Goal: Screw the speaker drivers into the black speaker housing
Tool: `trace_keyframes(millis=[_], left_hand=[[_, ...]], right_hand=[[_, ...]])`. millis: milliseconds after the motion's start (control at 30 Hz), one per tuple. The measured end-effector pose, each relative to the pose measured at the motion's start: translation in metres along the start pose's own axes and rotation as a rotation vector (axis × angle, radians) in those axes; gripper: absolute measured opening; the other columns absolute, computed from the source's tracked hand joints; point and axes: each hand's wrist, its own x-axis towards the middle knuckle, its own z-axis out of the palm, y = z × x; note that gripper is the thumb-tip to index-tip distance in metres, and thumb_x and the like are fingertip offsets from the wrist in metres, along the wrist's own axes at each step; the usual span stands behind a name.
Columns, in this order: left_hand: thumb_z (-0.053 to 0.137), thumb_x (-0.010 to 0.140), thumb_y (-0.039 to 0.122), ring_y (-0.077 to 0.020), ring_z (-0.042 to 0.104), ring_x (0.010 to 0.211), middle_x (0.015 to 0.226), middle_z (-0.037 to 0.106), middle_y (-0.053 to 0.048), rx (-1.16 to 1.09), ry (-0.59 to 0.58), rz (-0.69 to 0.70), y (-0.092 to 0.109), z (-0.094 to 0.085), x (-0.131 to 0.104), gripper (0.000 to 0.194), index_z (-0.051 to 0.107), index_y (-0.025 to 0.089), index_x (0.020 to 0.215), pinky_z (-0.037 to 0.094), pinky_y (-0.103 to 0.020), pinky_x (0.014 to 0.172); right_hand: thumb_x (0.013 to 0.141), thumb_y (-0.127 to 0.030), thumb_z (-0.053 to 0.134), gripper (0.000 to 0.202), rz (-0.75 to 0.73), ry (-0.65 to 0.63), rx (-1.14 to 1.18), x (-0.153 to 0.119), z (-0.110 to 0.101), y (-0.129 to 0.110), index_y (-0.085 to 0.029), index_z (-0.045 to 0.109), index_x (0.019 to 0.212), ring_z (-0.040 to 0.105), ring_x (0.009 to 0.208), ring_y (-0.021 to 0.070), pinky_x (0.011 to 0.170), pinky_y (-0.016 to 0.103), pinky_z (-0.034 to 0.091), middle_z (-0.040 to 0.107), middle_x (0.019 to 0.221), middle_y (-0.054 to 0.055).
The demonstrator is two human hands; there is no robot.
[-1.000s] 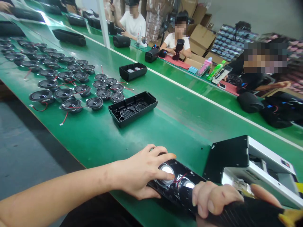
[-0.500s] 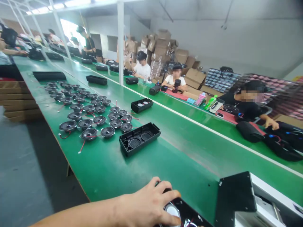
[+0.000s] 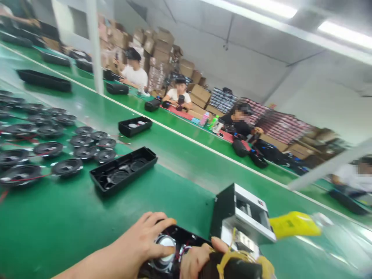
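Observation:
My left hand (image 3: 149, 242) is closed over the end of a black speaker housing (image 3: 186, 232), fingers along its far wall and thumb against a round speaker driver (image 3: 167, 248) seated inside. Red wires show in the housing beside the driver. Close by, my right hand (image 3: 197, 257) is wrapped around a black, thick-bodied tool (image 3: 241, 268) bound with yellow straps. The tool's tip is hidden, so its exact kind is unclear. Farther up the bench lies an open black housing (image 3: 123, 170) with two round grilles, and behind it a smaller housing (image 3: 135, 126) holding two drivers.
Several loose speaker drivers (image 3: 66, 167) with red leads cover the left of the green bench (image 3: 72, 217). A black-and-white machine (image 3: 242, 213) stands right of my hands, with a yellow packet (image 3: 295, 224) beside it. Co-workers sit across the bench, near a white post (image 3: 95, 50).
The view has swung right, shifting the drivers and housings leftward. My right hand and the strapped black tool have come into view. My left hand still grips the housing.

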Motion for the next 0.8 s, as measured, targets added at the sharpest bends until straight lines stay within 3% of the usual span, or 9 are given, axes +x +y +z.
trace_keyframes(millis=[67, 133, 200, 267, 367, 500, 667, 800], left_hand=[[0.082, 0.064, 0.020, -0.0416, 0.051, 0.146, 0.169, 0.051, -0.001, -0.035, -0.003, -0.049, 0.002, 0.002, -0.004, 0.083, 0.067, 0.045, 0.141, 0.047, -0.059, 0.120], [0.077, 0.061, 0.014, -0.0415, 0.050, 0.149, 0.172, 0.050, 0.002, -0.009, 0.048, -0.086, 0.002, 0.009, -0.009, 0.086, 0.068, 0.047, 0.141, 0.046, -0.061, 0.122], [0.076, 0.061, 0.012, -0.0418, 0.048, 0.153, 0.174, 0.047, 0.003, 0.029, 0.077, -0.111, 0.000, 0.014, -0.013, 0.091, 0.066, 0.048, 0.144, 0.046, -0.063, 0.125], [0.077, 0.064, 0.015, -0.0421, 0.047, 0.156, 0.179, 0.041, 0.004, 0.051, 0.040, -0.070, -0.005, 0.015, -0.017, 0.097, 0.059, 0.050, 0.152, 0.048, -0.064, 0.124], [0.077, 0.074, 0.021, -0.0420, 0.047, 0.157, 0.183, 0.033, 0.003, 0.077, -0.001, 0.023, -0.014, 0.012, -0.019, 0.096, 0.050, 0.051, 0.161, 0.055, -0.064, 0.119], [0.075, 0.076, 0.021, -0.0413, 0.045, 0.159, 0.183, 0.034, 0.001, 0.091, 0.039, 0.018, -0.015, 0.015, -0.022, 0.094, 0.049, 0.048, 0.163, 0.056, -0.064, 0.118], [0.076, 0.071, 0.019, -0.0409, 0.044, 0.159, 0.182, 0.035, 0.006, 0.044, 0.120, -0.091, -0.006, 0.020, -0.023, 0.091, 0.058, 0.051, 0.154, 0.048, -0.065, 0.125], [0.075, 0.080, 0.025, -0.0382, 0.042, 0.160, 0.184, 0.030, 0.006, 0.073, 0.038, -0.015, -0.007, 0.014, -0.021, 0.087, 0.052, 0.050, 0.160, 0.053, -0.061, 0.123]], right_hand=[[0.106, -0.062, 0.069, 0.055, -0.048, -0.028, -0.013, 0.002, -0.022, -0.008, -0.021, 0.068, 0.069, 0.046, 0.034, 0.0123, 0.038, 0.023, 0.046, 0.050, 0.046, -0.007], [0.111, -0.060, 0.056, 0.051, -0.089, -0.007, -0.016, -0.003, -0.039, -0.024, -0.026, 0.074, 0.078, 0.039, 0.027, 0.0132, 0.033, 0.023, 0.042, 0.050, 0.043, -0.008], [0.113, -0.058, 0.050, 0.037, -0.153, 0.145, -0.040, -0.012, -0.055, -0.043, -0.034, 0.078, 0.111, 0.040, 0.026, 0.0133, 0.033, 0.025, 0.045, 0.059, 0.052, -0.010], [0.106, -0.067, 0.058, 0.043, -0.245, 0.398, -0.127, -0.019, -0.072, -0.060, -0.034, 0.070, 0.131, 0.041, 0.028, 0.0140, 0.033, 0.027, 0.047, 0.064, 0.058, -0.010], [0.088, -0.086, 0.065, 0.068, -0.298, 0.689, -0.324, -0.023, -0.105, -0.069, -0.026, 0.065, 0.121, 0.042, 0.030, 0.0170, 0.030, 0.030, 0.044, 0.062, 0.055, -0.008], [0.076, -0.097, 0.062, 0.081, -0.270, 0.812, -0.430, -0.019, -0.137, -0.062, -0.027, 0.058, 0.117, 0.039, 0.028, 0.0194, 0.026, 0.033, 0.041, 0.056, 0.049, -0.010], [0.076, -0.105, 0.049, 0.088, -0.207, 0.856, -0.333, -0.013, -0.135, -0.052, -0.025, 0.061, 0.110, 0.045, 0.030, 0.0186, 0.028, 0.030, 0.041, 0.056, 0.051, -0.008], [0.076, -0.104, 0.051, 0.086, -0.226, 0.875, -0.383, -0.006, -0.124, -0.049, -0.024, 0.061, 0.108, 0.041, 0.029, 0.0171, 0.026, 0.029, 0.038, 0.055, 0.051, -0.009]])
